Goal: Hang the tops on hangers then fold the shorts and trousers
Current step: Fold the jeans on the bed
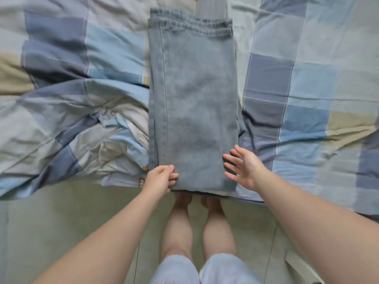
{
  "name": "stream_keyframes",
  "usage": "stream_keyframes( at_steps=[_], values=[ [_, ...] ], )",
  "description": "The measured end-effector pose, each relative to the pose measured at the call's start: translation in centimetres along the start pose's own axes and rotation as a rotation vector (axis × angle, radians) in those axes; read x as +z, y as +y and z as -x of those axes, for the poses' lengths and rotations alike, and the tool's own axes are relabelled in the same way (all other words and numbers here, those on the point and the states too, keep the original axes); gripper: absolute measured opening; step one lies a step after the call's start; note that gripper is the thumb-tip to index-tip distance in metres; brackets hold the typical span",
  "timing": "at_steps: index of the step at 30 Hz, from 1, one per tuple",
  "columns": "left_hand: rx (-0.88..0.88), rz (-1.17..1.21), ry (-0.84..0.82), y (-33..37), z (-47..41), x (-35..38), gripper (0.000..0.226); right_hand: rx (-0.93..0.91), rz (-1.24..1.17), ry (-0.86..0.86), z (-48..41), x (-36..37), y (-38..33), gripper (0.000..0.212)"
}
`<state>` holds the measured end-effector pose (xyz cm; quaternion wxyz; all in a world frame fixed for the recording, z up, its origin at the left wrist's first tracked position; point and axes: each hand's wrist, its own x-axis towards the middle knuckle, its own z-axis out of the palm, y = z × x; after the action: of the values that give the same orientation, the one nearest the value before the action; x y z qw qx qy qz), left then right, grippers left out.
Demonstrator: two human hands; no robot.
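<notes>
A pair of light blue jeans lies folded lengthwise on the bed, legs stacked, frayed hems at the far end and the near fold at the bed's edge. My left hand pinches the jeans' near left corner, thumb on top. Spread and relaxed, my right hand hovers at the near right corner, fingertips at the denim's edge; I cannot tell whether they touch it.
A rumpled checked duvet in blue, grey and beige covers the bed. It is bunched into folds on the left. A pale garment shows beyond the hems. My bare legs stand on a tiled floor at the bed's edge.
</notes>
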<state>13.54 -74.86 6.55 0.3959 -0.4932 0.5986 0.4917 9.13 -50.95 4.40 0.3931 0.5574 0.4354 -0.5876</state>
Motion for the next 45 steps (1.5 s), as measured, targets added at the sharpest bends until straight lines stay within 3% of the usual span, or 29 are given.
stream_keyframes(
  at_steps=[5, 8, 13, 16, 21, 27, 32, 37, 41, 45],
  values=[
    [-0.013, -0.081, 0.186, -5.2, -1.9, -0.1, 0.017, -0.023, 0.110, 0.151, -1.4, -2.3, 4.7, 0.042],
    [-0.017, -0.134, 0.295, -6.2, -3.1, 0.1, 0.036, -0.089, 0.287, 0.242, -2.6, -2.8, 6.3, 0.047],
    [0.108, -0.116, 0.344, -5.6, -4.2, 0.1, 0.068, -0.077, 0.375, 0.151, -3.6, -3.4, 7.3, 0.061],
    [0.132, -0.159, 0.321, -5.6, -4.5, -0.3, 0.071, -0.104, 0.457, 0.139, -3.6, -4.2, 7.2, 0.062],
    [0.142, -0.259, 0.185, -6.3, -4.0, -2.1, 0.051, -0.081, 0.535, 0.026, -2.8, -5.4, 7.2, 0.023],
    [0.213, -0.238, 0.194, -7.7, -1.6, -1.5, 0.043, -0.156, 0.458, 0.086, -0.6, -7.0, 9.0, 0.009],
    [0.189, -0.200, 0.146, -9.7, 1.3, -1.5, 0.032, -0.181, 0.369, 0.086, 2.0, -8.1, 11.3, 0.012],
    [0.043, -0.243, 0.084, -12.8, 5.3, -3.1, 0.033, -0.059, 0.433, 0.073, 5.4, -9.8, 15.2, 0.007],
    [-0.059, -0.243, 0.026, -14.1, 8.6, -3.9, 0.020, 0.029, 0.498, 0.027, 8.0, -10.8, 16.7, 0.012],
    [-0.040, -0.193, 0.008, -12.7, 10.7, -4.0, 0.025, -0.052, 0.451, 0.052, 10.1, -10.8, 15.1, 0.013]
  ],
)
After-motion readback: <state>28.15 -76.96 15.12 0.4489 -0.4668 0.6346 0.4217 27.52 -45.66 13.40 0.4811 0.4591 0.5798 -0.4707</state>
